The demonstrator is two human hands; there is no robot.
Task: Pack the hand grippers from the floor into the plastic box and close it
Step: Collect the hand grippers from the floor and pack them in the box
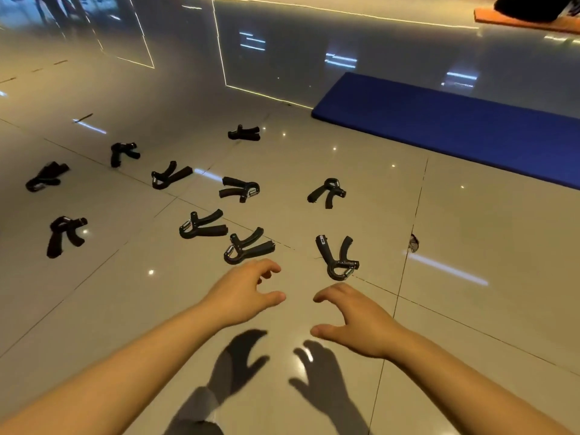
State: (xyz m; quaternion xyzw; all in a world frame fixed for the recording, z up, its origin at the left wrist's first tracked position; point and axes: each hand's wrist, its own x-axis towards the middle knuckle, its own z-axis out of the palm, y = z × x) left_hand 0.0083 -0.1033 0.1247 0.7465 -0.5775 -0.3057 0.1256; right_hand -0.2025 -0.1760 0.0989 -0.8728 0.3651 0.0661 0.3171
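Glossy beige tile floor (pixel 470 215) is reflecting ceiling lights; a blue mat (pixel 455 127) is lying at upper right. Ten black hand grippers (pixel 248 244) are seen scattered over the tiles, V-shaped handles, metal springs. Left hand (pixel 241 293) and right hand (pixel 354 318) are being held above the floor, fingers spread, nothing gripped. Nearest gripper (pixel 339 257) is lying just beyond the right hand.

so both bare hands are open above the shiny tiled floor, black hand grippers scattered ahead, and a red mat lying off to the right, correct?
One detail is off: the mat lying to the right is blue, not red, as the head view shows. The rest holds: the left hand and right hand are open and empty above the shiny tiled floor, with black hand grippers scattered ahead.
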